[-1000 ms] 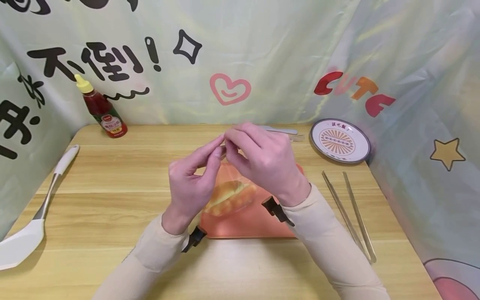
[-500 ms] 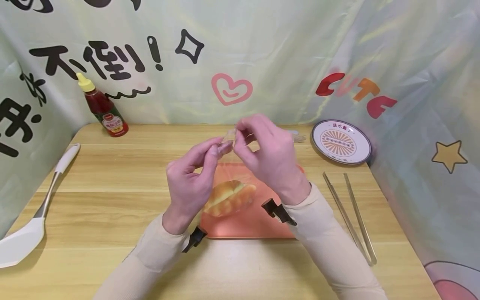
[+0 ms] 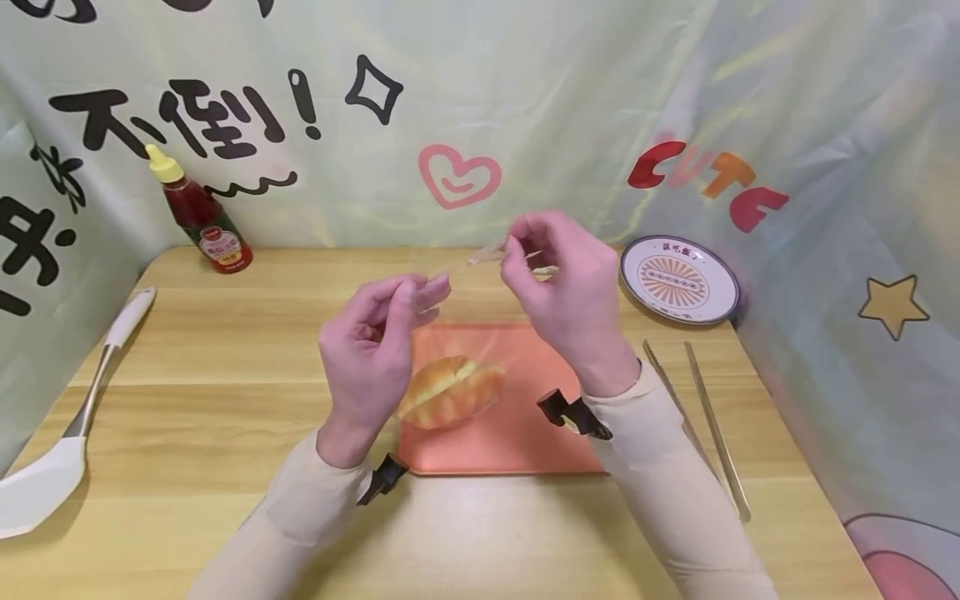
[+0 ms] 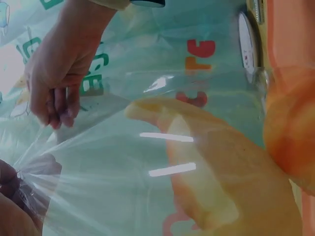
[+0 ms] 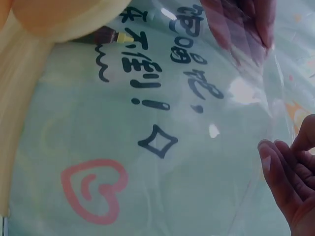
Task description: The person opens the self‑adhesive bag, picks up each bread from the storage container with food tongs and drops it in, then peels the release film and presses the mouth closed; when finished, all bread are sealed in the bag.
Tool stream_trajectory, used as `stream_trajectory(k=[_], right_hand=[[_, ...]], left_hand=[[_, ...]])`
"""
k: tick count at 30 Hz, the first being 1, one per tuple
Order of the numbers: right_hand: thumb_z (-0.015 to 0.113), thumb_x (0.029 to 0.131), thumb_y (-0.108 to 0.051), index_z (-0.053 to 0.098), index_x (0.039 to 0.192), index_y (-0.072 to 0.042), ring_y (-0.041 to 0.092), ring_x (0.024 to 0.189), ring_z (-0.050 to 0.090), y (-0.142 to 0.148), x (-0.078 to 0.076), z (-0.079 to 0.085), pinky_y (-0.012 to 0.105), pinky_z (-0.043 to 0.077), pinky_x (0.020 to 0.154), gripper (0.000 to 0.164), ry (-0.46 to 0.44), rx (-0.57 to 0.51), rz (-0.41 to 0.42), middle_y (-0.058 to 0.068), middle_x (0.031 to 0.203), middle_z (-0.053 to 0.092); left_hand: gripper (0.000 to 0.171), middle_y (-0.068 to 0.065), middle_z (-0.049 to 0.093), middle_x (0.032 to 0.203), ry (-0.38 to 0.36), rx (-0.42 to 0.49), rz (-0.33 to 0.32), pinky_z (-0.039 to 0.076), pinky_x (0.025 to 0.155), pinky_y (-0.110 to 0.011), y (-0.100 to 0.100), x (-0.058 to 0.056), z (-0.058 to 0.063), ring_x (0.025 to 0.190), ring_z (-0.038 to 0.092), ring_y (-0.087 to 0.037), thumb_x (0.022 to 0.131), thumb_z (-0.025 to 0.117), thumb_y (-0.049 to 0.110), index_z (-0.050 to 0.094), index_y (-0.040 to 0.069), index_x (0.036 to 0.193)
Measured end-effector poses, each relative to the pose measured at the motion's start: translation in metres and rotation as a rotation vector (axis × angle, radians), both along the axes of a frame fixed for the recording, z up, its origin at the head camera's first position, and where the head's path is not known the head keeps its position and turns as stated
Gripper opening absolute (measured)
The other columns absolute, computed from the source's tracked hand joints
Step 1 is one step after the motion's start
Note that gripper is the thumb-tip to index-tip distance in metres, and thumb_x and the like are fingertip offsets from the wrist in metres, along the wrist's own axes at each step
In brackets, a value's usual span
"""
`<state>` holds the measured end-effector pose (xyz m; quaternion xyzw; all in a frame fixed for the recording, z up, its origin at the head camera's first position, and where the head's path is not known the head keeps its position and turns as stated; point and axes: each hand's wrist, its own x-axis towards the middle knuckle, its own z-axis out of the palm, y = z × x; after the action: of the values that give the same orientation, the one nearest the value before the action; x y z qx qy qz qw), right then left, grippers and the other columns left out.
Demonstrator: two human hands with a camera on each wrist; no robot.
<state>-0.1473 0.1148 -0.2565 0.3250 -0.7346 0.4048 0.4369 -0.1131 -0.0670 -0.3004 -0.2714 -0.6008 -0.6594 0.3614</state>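
Observation:
A clear plastic bag [image 4: 108, 182] with a golden split bread roll [image 3: 453, 396] in it hangs from my two hands. In the head view the roll shows over the orange tray [image 3: 510, 454]. My left hand [image 3: 367, 346] pinches the gathered top of the bag; the left wrist view shows creases running out from those fingers. Higher and further right, my right hand [image 3: 566, 287] pinches a drawn-out edge of the bag between thumb and fingers. A thin see-through strip spans the gap between the hands.
A red sauce bottle [image 3: 206, 221] with yellow cap stands back left. A white spatula [image 3: 48, 483] lies at the left edge. On the right are a patterned plate [image 3: 678, 279] and metal tongs [image 3: 716, 433], partly behind my sleeve. A printed curtain [image 3: 555, 100] encloses the table [image 3: 225, 350].
My right hand has moved up and right, away from the left, stretching the bag's edge between them. The left hand has shifted slightly left. The roll shows more fully.

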Motion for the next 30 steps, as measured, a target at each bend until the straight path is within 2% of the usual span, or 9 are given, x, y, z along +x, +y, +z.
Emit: stream_trajectory(k=[8,11,17,21,24,30], right_hand=[[0.061,0.083,0.009,0.063,0.085,0.004,0.010,0.057,0.058,0.019,-0.001,0.007,0.017,0.048,0.056,0.005,-0.106,-0.125,-0.076,0.004,0.071,0.065],[0.061,0.085,0.009,0.062,0.085,0.005,0.011,0.053,0.056,0.027,-0.001,0.010,0.018,0.048,0.054,0.005,-0.145,-0.169,-0.099,0.003,0.069,0.065],[0.060,0.090,0.006,0.061,0.089,0.005,0.018,0.055,0.060,0.045,0.000,0.011,0.024,0.052,0.054,0.002,-0.234,-0.276,-0.070,0.004,0.075,0.068],[0.058,0.091,0.003,0.060,0.090,0.009,0.018,0.057,0.062,0.058,-0.001,0.011,0.023,0.052,0.053,0.007,-0.253,-0.330,-0.092,0.009,0.082,0.071],[0.057,0.091,0.002,0.060,0.089,0.007,0.018,0.056,0.062,0.069,-0.003,0.011,0.024,0.053,0.055,0.006,-0.265,-0.375,-0.107,0.013,0.082,0.071],[0.056,0.092,-0.001,0.062,0.089,0.000,0.017,0.057,0.062,0.092,-0.010,0.008,0.022,0.054,0.059,0.007,-0.276,-0.351,-0.228,0.010,0.079,0.070]], left_hand=[[0.015,-0.022,0.072,0.093,-0.060,0.069,-0.025,0.059,0.066,-0.042,-0.004,-0.003,-0.001,0.083,0.071,-0.037,0.098,0.057,-0.002,0.064,-0.014,0.095],[0.016,-0.023,0.071,0.093,-0.060,0.084,-0.035,0.059,0.066,-0.043,-0.006,-0.005,0.001,0.083,0.071,-0.038,0.098,0.056,-0.001,0.064,-0.015,0.095],[0.016,-0.023,0.072,0.094,-0.075,0.086,-0.049,0.059,0.066,-0.043,-0.009,-0.007,0.004,0.083,0.071,-0.037,0.099,0.056,0.000,0.064,-0.014,0.096],[0.016,-0.023,0.071,0.094,-0.093,0.094,-0.061,0.059,0.066,-0.043,-0.010,-0.007,0.005,0.084,0.071,-0.037,0.099,0.056,-0.001,0.063,-0.014,0.096],[0.016,-0.025,0.071,0.093,-0.099,0.105,-0.069,0.059,0.066,-0.043,-0.010,-0.007,0.005,0.083,0.071,-0.037,0.099,0.056,-0.001,0.062,-0.016,0.095],[0.017,-0.026,0.071,0.092,-0.114,0.111,-0.073,0.059,0.065,-0.043,-0.012,-0.008,0.007,0.083,0.072,-0.036,0.099,0.055,-0.001,0.061,-0.016,0.094]])
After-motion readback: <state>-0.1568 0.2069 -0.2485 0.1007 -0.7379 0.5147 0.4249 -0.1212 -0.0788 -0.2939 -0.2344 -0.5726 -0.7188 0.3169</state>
